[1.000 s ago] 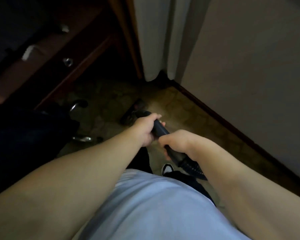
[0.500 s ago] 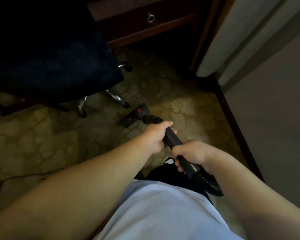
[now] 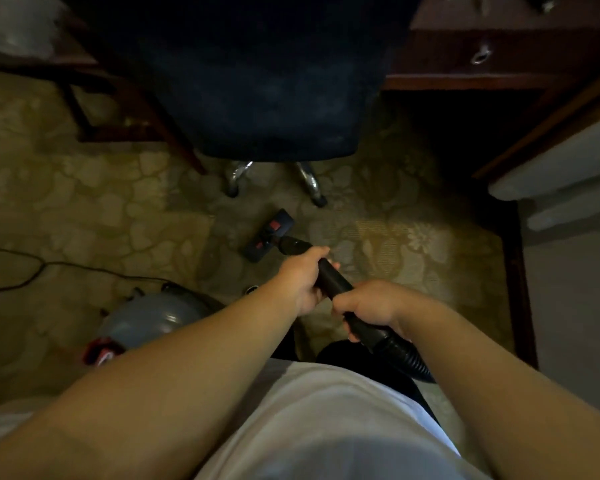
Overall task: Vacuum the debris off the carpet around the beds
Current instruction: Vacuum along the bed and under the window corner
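A: What fills the floor here?
B: A patterned olive carpet [image 3: 94, 216] with leaf and flower shapes, dim except for a brighter patch on the right. Above it a dark blue office chair [image 3: 267, 84] takes up the top centre, its chrome legs [image 3: 307, 181] and castors resting on the carpet.

A: And around the chair?
B: A dark wooden desk [image 3: 506, 60] with a ring-pull drawer handle [image 3: 480, 56] at the upper right, and a pale curtain [image 3: 568, 174] down the right edge.

A: Where is the vacuum?
B: The grey canister body [image 3: 153, 320] sits on the carpet at the lower left, partly behind the left forearm, with a thin cord [image 3: 32, 275] trailing off to the left. The black wand [image 3: 333, 280] runs diagonally from the ribbed hose [image 3: 407, 360] up to the floor head [image 3: 269, 235], which lies flat on the carpet just in front of the chair's castors.

A: The hands?
B: Both are wrapped round the wand. The left hand [image 3: 303, 282] grips it higher up, nearer the floor head; the right hand [image 3: 369, 304] is clenched lower, just above the hose cuff.

A: Any debris?
B: None I can make out in this light.
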A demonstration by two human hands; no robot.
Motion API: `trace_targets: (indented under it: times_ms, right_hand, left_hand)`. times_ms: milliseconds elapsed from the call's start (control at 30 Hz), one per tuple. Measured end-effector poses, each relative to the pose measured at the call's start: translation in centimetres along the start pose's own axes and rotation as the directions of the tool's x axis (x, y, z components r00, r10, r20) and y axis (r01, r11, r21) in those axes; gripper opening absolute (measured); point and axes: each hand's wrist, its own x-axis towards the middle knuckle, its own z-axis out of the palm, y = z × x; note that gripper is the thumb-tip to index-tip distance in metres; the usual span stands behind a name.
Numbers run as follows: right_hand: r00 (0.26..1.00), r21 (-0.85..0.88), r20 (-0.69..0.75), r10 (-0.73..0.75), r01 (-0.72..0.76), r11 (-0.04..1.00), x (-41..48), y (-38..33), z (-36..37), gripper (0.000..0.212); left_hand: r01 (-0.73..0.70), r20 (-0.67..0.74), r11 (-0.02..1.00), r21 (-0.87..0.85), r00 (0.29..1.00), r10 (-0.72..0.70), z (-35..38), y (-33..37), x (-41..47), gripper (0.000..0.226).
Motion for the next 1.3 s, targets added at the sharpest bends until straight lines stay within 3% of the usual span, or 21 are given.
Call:
trace_targets:
  times_ms: [333,667,967,1167,1300]
  right_hand:
    - [0.996,-0.239,0.089,0.008,0.013,0.971,8.5,-10.9,12.3,0.013]
    - [0.996,-0.276,0.065,-0.055,0.071,0.958,12.9,-18.0,19.8,0.012]
    - [0.999,-0.232,-0.005,-0.032,0.03,0.972,13.6,-19.9,18.8,0.017]
    - [0.998,-0.145,0.018,0.066,-0.063,0.987,10.4,-15.5,13.2,0.012]
    - [0.993,-0.09,0.015,0.114,-0.112,0.99,7.8,-12.1,8.8,0.02]
  left_hand:
    - [-0.118,-0.114,0.957,-0.267,0.989,0.09,-16.3,7.2,3.2,0.012]
    - [-0.223,-0.203,0.935,-0.275,0.964,0.17,-24.4,14.0,5.2,0.009]
    - [-0.162,-0.155,0.957,-0.24,0.98,0.126,-22.5,16.8,6.2,0.01]
    - [-0.038,-0.068,0.977,-0.208,0.997,0.025,-16.4,13.0,5.5,0.011]
    - [0.023,-0.021,0.985,-0.173,0.999,-0.027,-11.5,9.9,4.6,0.01]
